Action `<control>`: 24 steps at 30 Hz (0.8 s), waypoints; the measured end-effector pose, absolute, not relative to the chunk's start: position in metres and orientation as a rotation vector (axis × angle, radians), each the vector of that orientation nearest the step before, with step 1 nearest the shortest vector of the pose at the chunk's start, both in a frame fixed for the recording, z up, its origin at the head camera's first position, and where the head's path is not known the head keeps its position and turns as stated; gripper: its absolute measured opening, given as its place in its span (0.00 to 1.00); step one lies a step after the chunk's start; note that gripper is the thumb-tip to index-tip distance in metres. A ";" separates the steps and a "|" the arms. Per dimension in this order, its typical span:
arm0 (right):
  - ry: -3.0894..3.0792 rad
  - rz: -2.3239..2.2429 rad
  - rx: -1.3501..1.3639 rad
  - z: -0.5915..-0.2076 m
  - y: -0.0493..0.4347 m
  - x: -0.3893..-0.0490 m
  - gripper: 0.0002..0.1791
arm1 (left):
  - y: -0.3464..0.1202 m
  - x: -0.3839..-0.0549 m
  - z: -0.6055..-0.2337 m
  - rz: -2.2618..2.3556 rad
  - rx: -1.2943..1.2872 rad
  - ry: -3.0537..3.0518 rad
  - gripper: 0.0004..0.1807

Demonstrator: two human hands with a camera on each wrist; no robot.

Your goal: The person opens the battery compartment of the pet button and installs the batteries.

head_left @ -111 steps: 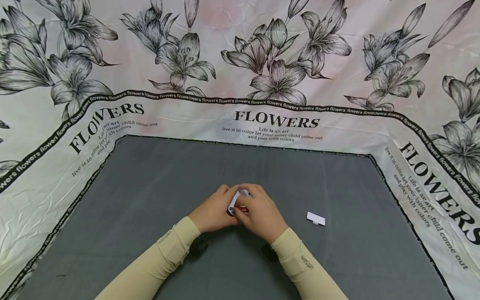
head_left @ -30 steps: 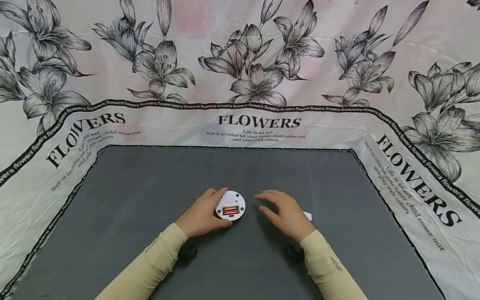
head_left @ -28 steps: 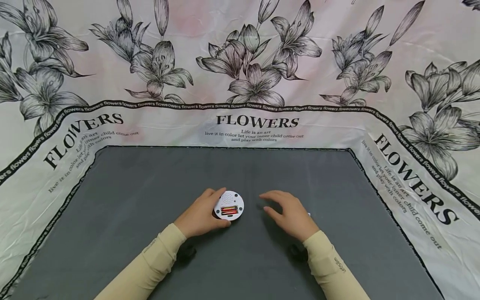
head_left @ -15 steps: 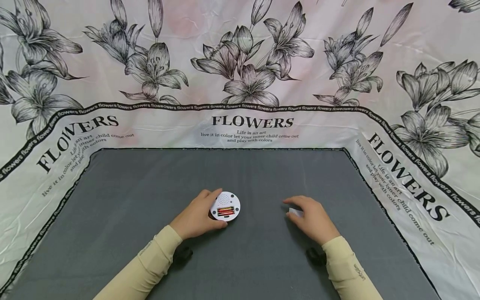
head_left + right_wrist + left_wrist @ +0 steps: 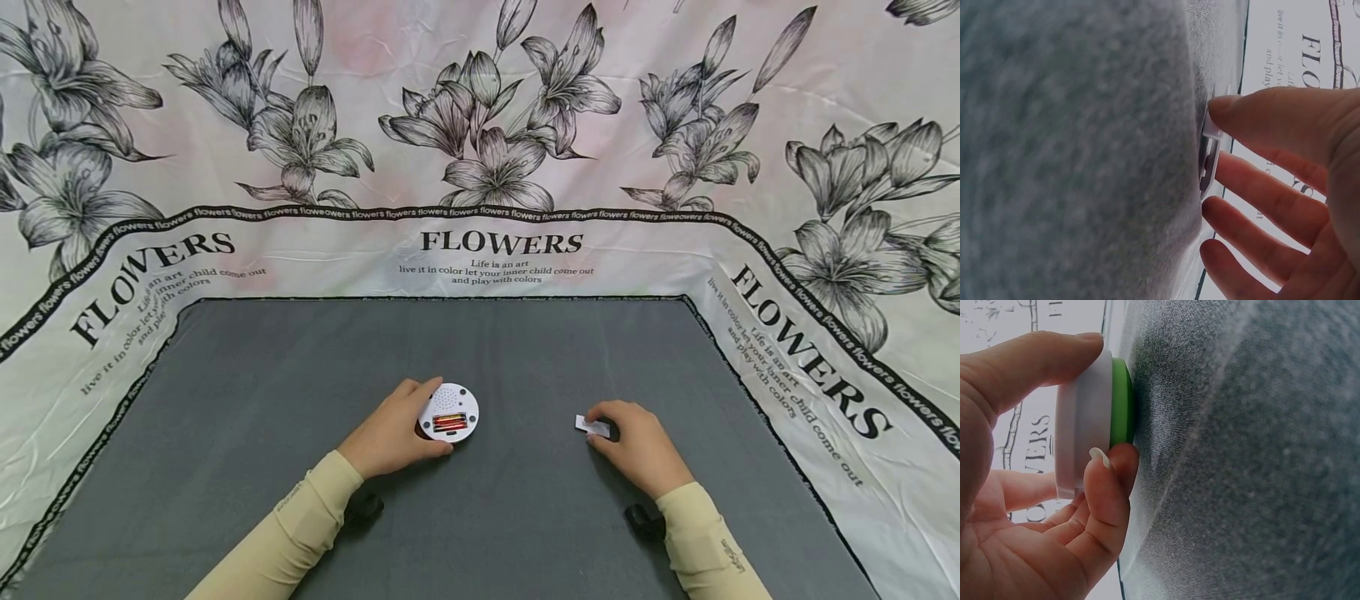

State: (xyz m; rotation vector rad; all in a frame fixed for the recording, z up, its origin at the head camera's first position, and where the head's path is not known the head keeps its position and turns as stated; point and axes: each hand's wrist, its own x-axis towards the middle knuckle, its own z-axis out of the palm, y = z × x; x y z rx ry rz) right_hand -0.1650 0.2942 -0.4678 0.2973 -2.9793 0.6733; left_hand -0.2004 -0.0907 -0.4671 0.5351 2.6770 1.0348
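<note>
My left hand [image 5: 393,429] grips a round white buzzer [image 5: 450,399] by its edge, thumb on the near side and fingers on the far side. Its underside faces up, showing speaker holes, dark feet and two red batteries [image 5: 450,422] in an uncovered compartment. The left wrist view shows a green cap [image 5: 1122,403] on the side toward the cloth. To the right, my right hand [image 5: 641,442] pinches a small white battery cover [image 5: 582,422] between thumb and fingers, low over the cloth. In the right wrist view the thumb hides part of the cover [image 5: 1211,169].
A grey cloth [image 5: 517,350] covers the table, with a white flower-printed border [image 5: 315,258] around its back and sides. Dark wrist cameras [image 5: 645,523] hang under both sleeves.
Earlier both hands were together on the buzzer. The right hand has since moved right to the battery cover and taken hold of it. The left hand keeps the buzzer.
</note>
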 end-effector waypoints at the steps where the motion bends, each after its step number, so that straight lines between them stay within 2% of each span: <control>1: -2.983 0.668 0.299 -0.468 0.294 -0.165 0.12 | -0.091 -0.200 -0.467 1.037 0.533 2.674 0.55; 12: -2.980 0.651 0.363 -0.467 0.275 -0.173 0.09 | -0.094 -0.200 -0.466 1.040 0.514 2.670 0.55; 24: -2.865 0.716 0.680 -0.446 0.181 -0.190 0.09 | -0.095 -0.202 -0.466 1.024 0.527 2.672 0.55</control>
